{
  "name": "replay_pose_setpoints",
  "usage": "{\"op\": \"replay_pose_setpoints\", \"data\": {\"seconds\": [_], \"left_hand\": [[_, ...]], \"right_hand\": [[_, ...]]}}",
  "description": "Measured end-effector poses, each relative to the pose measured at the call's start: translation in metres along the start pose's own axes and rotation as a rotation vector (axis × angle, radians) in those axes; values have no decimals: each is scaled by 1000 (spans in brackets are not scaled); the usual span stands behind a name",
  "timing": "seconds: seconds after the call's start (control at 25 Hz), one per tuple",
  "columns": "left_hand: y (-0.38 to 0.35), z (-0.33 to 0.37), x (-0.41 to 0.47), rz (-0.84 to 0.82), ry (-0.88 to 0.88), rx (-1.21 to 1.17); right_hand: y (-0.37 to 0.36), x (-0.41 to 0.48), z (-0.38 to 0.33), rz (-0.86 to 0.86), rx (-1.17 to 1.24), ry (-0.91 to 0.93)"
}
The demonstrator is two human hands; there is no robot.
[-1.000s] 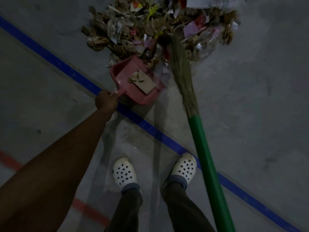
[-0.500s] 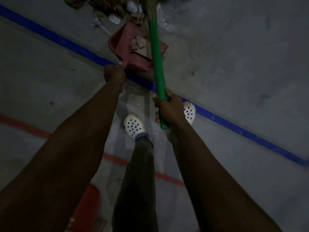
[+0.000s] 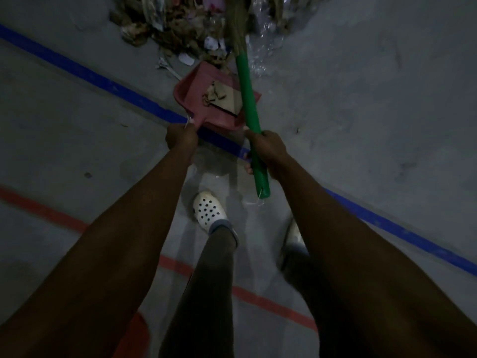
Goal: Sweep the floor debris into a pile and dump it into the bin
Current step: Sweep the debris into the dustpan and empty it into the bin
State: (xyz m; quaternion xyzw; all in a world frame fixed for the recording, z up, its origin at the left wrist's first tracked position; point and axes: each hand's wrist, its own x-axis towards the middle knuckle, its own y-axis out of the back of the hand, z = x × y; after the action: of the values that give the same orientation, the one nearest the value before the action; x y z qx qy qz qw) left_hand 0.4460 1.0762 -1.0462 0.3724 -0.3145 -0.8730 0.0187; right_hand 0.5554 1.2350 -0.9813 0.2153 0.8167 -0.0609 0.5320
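Orange-red shape (image 3: pixel 136 337) at the lower left edge: could be the dump target, too dark to tell. Left hand (image 3: pixel 180 136), centre-left, is clamped round the stub handle of the red plastic dustpan (image 3: pixel 189 93), same grip as a second ago. Pan sits across the blue floor line (image 3: pixel 77 71), mouth towards the top of the frame. Its lip touches the near edge of the debris pile (image 3: pixel 178 24) of dry leaves, paper and wrappers at top centre. Load unchanged from 1 s ago: just the brown cardboard scrap (image 3: pixel 228 100) plus a few crumpled bits. So no real transfer yet.

What changes: a second ago the green-handled straw broom (image 3: pixel 249 99) is held from out of frame, shaft running to the lower right. Now the right hand (image 3: pixel 268 148) is in view, fingers wrapped round the shaft close to its butt end, just right of the pan. Shaft now crosses over the pan's right side, roughly in line with it. Bristles (image 3: pixel 236 24) land on the pile at top centre, beyond the pan lip. White perforated clog (image 3: pixel 209 211) is planted below the pan. The other foot, further right, is motion-blurred; looks like a stance shift.

Read: piling looks done, this is the scoop phase. Broom is set for a pull stroke towards the pan. Most of the pile is still on the grey concrete floor (image 3: pixel 361 125), so I'd expect several loads before the dump.
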Motion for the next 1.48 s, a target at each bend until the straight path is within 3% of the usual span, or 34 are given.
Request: {"op": "replay_pose_setpoints", "data": {"seconds": [0.28, 0.44, 0.52, 0.64, 0.72, 0.84, 0.96, 1.12, 1.2, 1.32, 1.48], "left_hand": [[-64, -75, 31, 146, -31, 1], [-102, -106, 44, 189, -59, -48], [-104, -121, 46, 202, -66, -48], [-104, -133, 61, 120, -122, -49], [-105, -140, 74, -43, -84, -2], [-107, -139, 91, -347, -93, 104], [-101, -119, 108, -496, -64, 244], [-108, -104, 110, -501, -96, 460], [-117, -105, 115, -491, -189, 417], [-123, -111, 127, -394, -383, 230], [-111, -100, 127, -215, -565, 431]], "right_hand": [[22, 86, 63, -31, -119, 103], [41, 129, 91, 118, -365, 334], [34, 146, 102, 116, -350, 363], [21, 175, 113, 53, -229, 321], [9, 202, 118, 1, -189, 283], [-3, 251, 132, 37, -510, 341], [-7, 284, 115, 116, -717, 495], [-23, 293, 77, 261, -529, 501], [-18, 299, 67, 349, -533, 568], [2, 312, 66, 333, -643, 595], [18, 300, 77, 257, -440, 621]]}}
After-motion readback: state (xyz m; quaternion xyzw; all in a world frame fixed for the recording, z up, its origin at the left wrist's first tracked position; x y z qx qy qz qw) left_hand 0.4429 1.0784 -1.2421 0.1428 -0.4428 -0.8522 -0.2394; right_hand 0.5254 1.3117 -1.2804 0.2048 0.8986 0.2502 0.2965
